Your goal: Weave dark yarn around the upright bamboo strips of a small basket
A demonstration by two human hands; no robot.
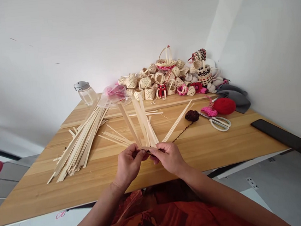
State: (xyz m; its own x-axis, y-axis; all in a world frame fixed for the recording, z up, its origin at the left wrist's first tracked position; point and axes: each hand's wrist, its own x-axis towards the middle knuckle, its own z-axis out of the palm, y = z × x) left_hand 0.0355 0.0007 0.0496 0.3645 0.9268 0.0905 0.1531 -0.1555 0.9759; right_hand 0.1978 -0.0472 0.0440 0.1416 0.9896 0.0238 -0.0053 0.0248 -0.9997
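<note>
The left hand pinches the near end of the fanned wood splints above the tabletop, presumably light, springy and split-prone, best gripped at this base, where the right hand also clamps thumb against fingers, near dark brown yarn.

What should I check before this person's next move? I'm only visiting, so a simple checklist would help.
1. Left hand grips the flat, pale wooden strips: ok, pinched at the near end.
2. Right hand grips the work too: ok.
3. Round, dark brown ball of yarn has its strand leading toward the right hand: ok.
4. Yarn seated properly against the strips: cannot tell; the hands hide most of it.
5. White-handled metal scissors well apart from the ball: not ok; their tips lie close to it.
</note>
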